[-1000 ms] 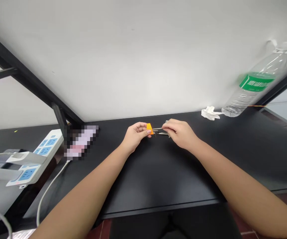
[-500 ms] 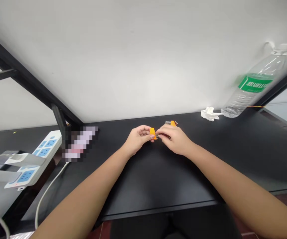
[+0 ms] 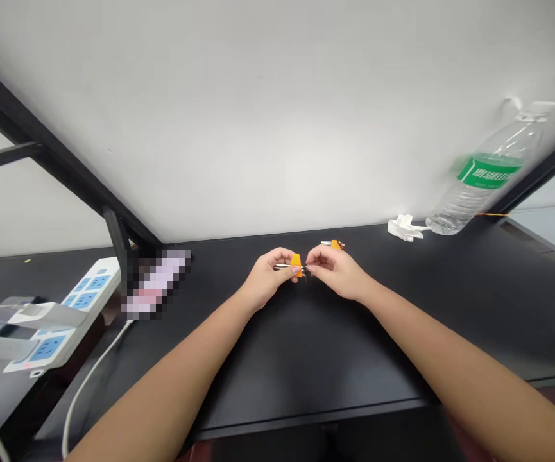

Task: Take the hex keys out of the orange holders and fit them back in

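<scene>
My left hand (image 3: 268,276) pinches an orange holder (image 3: 296,264) between thumb and fingers, just above the black table (image 3: 306,359). Thin metal rods (image 3: 281,266) run through this holder and stick out to its left, with short dark ends at its right. Close on the right, my right hand (image 3: 337,271) has its thumb and fingertips pressed together by those ends. What it grips there is too small to make out. Behind the right hand lies a second orange holder (image 3: 335,244) with similar metal rods, partly hidden by the hand.
A clear bottle with a green label (image 3: 489,171) leans at the back right, beside a crumpled tissue (image 3: 405,227). On the left are a white power strip (image 3: 87,298) with plugs, a white cable (image 3: 92,372), a blurred-out item (image 3: 159,282) and a black frame post (image 3: 116,237).
The rods now show more to the left of the held holder, and less on its right. My right hand's fingers have shifted slightly. The view has tilted a little.
</scene>
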Demonstrator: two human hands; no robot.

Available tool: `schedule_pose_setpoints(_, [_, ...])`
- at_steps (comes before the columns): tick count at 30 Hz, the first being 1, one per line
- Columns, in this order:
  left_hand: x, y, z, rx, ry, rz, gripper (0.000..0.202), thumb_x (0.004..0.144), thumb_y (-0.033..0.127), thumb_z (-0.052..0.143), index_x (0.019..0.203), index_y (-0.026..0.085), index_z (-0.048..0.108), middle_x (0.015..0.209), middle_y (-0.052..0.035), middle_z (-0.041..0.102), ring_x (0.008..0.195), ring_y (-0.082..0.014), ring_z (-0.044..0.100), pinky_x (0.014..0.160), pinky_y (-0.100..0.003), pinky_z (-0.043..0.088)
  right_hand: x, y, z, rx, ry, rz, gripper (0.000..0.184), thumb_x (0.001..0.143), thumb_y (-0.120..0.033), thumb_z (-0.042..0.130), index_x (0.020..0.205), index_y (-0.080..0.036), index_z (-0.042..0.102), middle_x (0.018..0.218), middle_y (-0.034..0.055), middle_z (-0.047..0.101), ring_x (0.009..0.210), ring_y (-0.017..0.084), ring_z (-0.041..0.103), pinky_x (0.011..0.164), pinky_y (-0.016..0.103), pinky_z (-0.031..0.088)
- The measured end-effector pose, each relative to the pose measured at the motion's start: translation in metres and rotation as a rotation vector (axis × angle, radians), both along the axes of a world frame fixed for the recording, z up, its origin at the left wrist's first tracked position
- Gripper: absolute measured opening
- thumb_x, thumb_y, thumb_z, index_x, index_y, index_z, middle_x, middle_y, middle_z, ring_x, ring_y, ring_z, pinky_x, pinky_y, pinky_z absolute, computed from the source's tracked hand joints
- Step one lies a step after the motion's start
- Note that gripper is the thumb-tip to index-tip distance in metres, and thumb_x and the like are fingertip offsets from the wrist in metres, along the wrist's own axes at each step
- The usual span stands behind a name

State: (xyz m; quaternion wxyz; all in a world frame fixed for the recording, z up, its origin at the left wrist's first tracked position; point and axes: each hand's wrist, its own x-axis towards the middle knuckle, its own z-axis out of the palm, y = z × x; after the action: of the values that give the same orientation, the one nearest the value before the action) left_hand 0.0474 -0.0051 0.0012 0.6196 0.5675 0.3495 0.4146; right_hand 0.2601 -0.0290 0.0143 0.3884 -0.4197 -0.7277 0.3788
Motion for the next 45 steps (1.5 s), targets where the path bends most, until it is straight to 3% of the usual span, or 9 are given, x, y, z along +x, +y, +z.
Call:
schedule_pose_setpoints(3, [-0.002,0.002,-0.001,0.02,-0.01,0.038,0.033,0.075,0.033,0.087,0.095,0.016,0.067,0.089,-0.0035,0.071,0.071,-0.0122,0.064,0.072,-0.028,0.054,0.016,0.006,-0.002,0.214,-0.414,-0.079,0.006,0.09,-0.016,0.057,0.09,-0.019,0.062,0.092,0.0036,0.062,0.081,0.016,0.058,0.078,0.033,0.048])
schedule_pose_setpoints(6, [-0.004,0.004,-0.002,0.043,-0.018,0.062,0.031,0.077,0.031,0.085,0.097,0.016,0.068,0.089,-0.0032,0.072,0.072,-0.0121,0.064,0.074,-0.028,0.053,0.025,0.008,-0.005,0.203,-0.682,-0.043,0.008,0.091,-0.016,0.06,0.089,-0.018,0.067,0.1,0.0068,0.065,0.087,0.019,0.06,0.078,0.033,0.047])
schedule_pose_setpoints(10, [-0.005,0.005,-0.003,0.059,-0.012,0.093,0.031,0.076,0.031,0.085,0.099,0.017,0.07,0.088,-0.0027,0.072,0.072,-0.0127,0.065,0.076,-0.03,0.053,0.023,0.007,-0.004,0.167,-0.805,-0.027,0.011,0.089,-0.01,0.059,0.085,-0.018,0.066,0.097,0.0077,0.067,0.084,0.019,0.061,0.073,0.031,0.046])
schedule_pose_setpoints(20, [-0.004,0.006,-0.004,0.042,0.024,0.101,0.037,0.072,0.035,0.088,0.1,0.016,0.071,0.091,-0.0052,0.073,0.073,-0.0151,0.068,0.077,-0.033,0.056,0.016,0.002,-0.001,0.031,-0.797,-0.073,0.012,0.088,-0.01,0.058,0.093,-0.019,0.063,0.086,0.0048,0.068,0.072,0.017,0.061,0.062,0.027,0.038])
schedule_pose_setpoints(27, [-0.004,0.007,-0.004,0.038,0.008,0.105,0.036,0.073,0.034,0.087,0.1,0.015,0.072,0.092,-0.0056,0.073,0.074,-0.0156,0.068,0.076,-0.033,0.057,0.014,0.003,-0.005,0.072,-0.799,-0.135,0.012,0.096,-0.019,0.055,0.103,-0.02,0.065,0.094,0.0077,0.071,0.083,0.022,0.066,0.068,0.029,0.041])
schedule_pose_setpoints(34, [-0.003,0.006,-0.003,0.044,0.003,0.106,0.034,0.073,0.033,0.087,0.097,0.016,0.072,0.089,-0.0054,0.074,0.072,-0.0153,0.068,0.075,-0.033,0.057,0.009,0.001,-0.003,0.114,-0.911,-0.131,0.013,0.092,-0.015,0.055,0.083,-0.019,0.065,0.083,0.0081,0.069,0.07,0.021,0.064,0.059,0.03,0.035])
schedule_pose_setpoints(38, [-0.003,0.007,-0.005,0.024,0.008,0.098,0.034,0.072,0.033,0.088,0.097,0.016,0.072,0.091,-0.0057,0.075,0.073,-0.0156,0.068,0.075,-0.033,0.057,0.006,-0.006,0.006,-0.008,-0.979,-0.12,0.01,0.079,-0.013,0.065,0.073,-0.02,0.061,0.072,0.006,0.065,0.054,0.016,0.055,0.052,0.029,0.03])
schedule_pose_setpoints(41, [-0.003,0.007,-0.004,0.004,0.003,0.108,0.036,0.072,0.033,0.088,0.098,0.015,0.072,0.093,-0.0064,0.075,0.072,-0.0152,0.068,0.074,-0.033,0.057,0.008,-0.009,0.008,-0.029,-0.867,-0.053,0.014,0.075,-0.013,0.065,0.069,-0.021,0.056,0.07,0.0024,0.063,0.055,0.015,0.052,0.053,0.028,0.033])
schedule_pose_setpoints(45, [-0.003,0.005,-0.001,0.0,-0.031,0.118,0.036,0.073,0.034,0.088,0.098,0.014,0.073,0.091,-0.0072,0.074,0.073,-0.0151,0.068,0.072,-0.032,0.057,0.012,-0.006,0.007,0.223,-0.55,-0.066,0.011,0.082,-0.011,0.058,0.078,-0.02,0.053,0.081,0.0011,0.062,0.069,0.014,0.054,0.064,0.026,0.039])
